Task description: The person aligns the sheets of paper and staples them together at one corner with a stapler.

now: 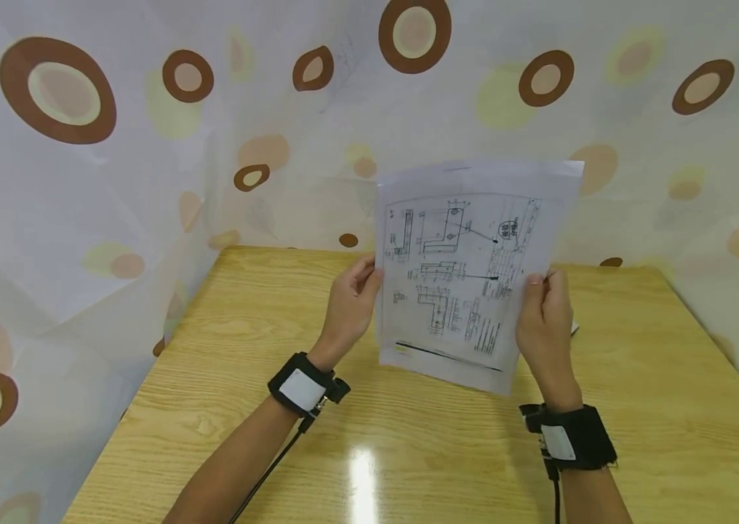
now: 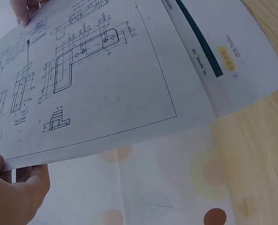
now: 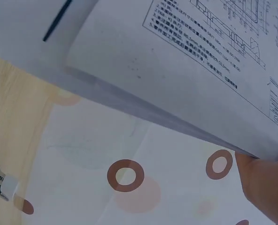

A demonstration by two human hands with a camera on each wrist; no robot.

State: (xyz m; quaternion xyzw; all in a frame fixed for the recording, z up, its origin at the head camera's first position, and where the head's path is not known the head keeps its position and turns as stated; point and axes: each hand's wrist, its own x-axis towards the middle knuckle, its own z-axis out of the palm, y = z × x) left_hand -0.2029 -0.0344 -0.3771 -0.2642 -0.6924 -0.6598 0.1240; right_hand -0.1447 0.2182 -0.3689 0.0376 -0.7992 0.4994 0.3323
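Sheets of paper printed with technical drawings are held up above the table, tilted toward me. Their left edge is pinched between the thumb and fingers of my left hand. On the opposite edge my right hand grips the paper, thumb on the printed face. The left wrist view shows a top drawing sheet overlapping another sheet with a dark green bar and a yellow patch. In the right wrist view the sheets' edges stand slightly apart, near the right thumb.
A wooden table lies beneath both hands. Behind it hangs a white sheet patterned with brown rings and pale spots. A small metal and white object lies on the table beyond the papers. Black straps with cables circle both wrists.
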